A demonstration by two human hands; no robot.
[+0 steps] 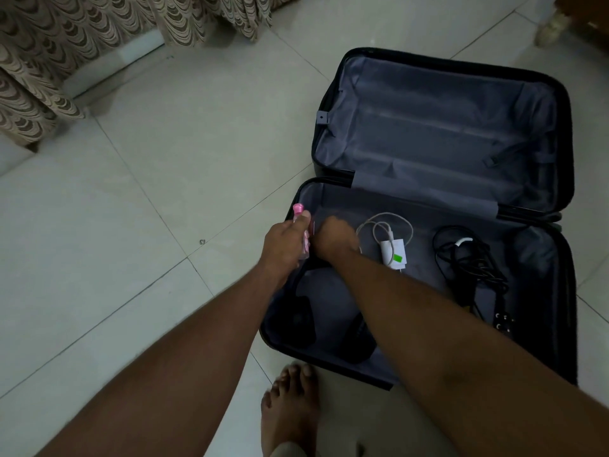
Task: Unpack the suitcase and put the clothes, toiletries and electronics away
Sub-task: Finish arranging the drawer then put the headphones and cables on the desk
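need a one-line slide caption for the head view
Left hand holds a pink bottle over the open suitcase; right hand reaches in beside the white charger.

The suitcase (pixel 438 179) lies open. A pink-capped bottle (pixel 299 215) is gripped in the left hand (pixel 286 243); a white charger (pixel 393 250) lies just right of the right hand (pixel 333 240), with black cables (pixel 468 255) farther right.

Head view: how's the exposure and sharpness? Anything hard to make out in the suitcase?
Head view: dim overall, no glare. The suitcase lining reads dark; the black cable and dark items under the forearms blend into it. The white charger stands out. Left hand and its pink bottle are slightly motion-blurred; wide-angle bends the floor tile lines.
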